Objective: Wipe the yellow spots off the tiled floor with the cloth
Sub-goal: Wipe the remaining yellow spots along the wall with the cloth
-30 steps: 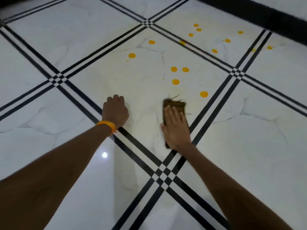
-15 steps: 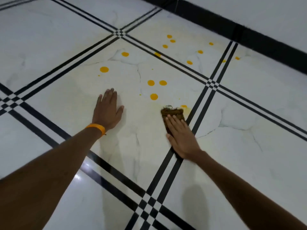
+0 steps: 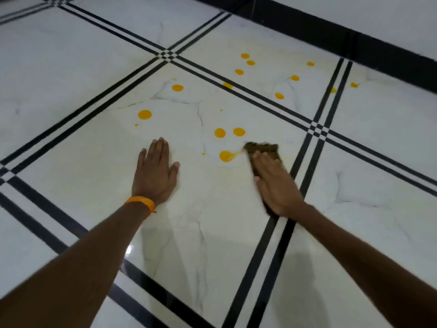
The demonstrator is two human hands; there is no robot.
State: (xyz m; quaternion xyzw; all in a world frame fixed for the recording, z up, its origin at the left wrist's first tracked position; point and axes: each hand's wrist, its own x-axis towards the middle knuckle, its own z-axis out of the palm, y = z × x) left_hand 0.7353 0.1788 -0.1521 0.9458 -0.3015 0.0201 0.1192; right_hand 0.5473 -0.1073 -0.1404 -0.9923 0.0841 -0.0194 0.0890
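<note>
My right hand (image 3: 275, 183) lies flat with straight fingers on a brown cloth (image 3: 264, 149), pressing it to the white tiled floor (image 3: 82, 150). The cloth's far left corner touches a smeared yellow spot (image 3: 225, 156). Two round yellow spots (image 3: 220, 133) sit just beyond it. Several more spots (image 3: 144, 114) dot the tiles farther away, up to the wall. My left hand (image 3: 155, 172), with an orange wristband, rests flat on the floor to the left of the cloth and holds nothing.
Black double lines (image 3: 305, 166) cross the floor in a grid; one pair runs just right of the cloth. A black skirting band (image 3: 331, 24) and a white wall bound the floor at the top right.
My right hand has pushed the cloth forward and over the spot near the black lines, which no longer shows. A yellow streak now joins the cloth's corner to the nearest spot. The view has shifted.
</note>
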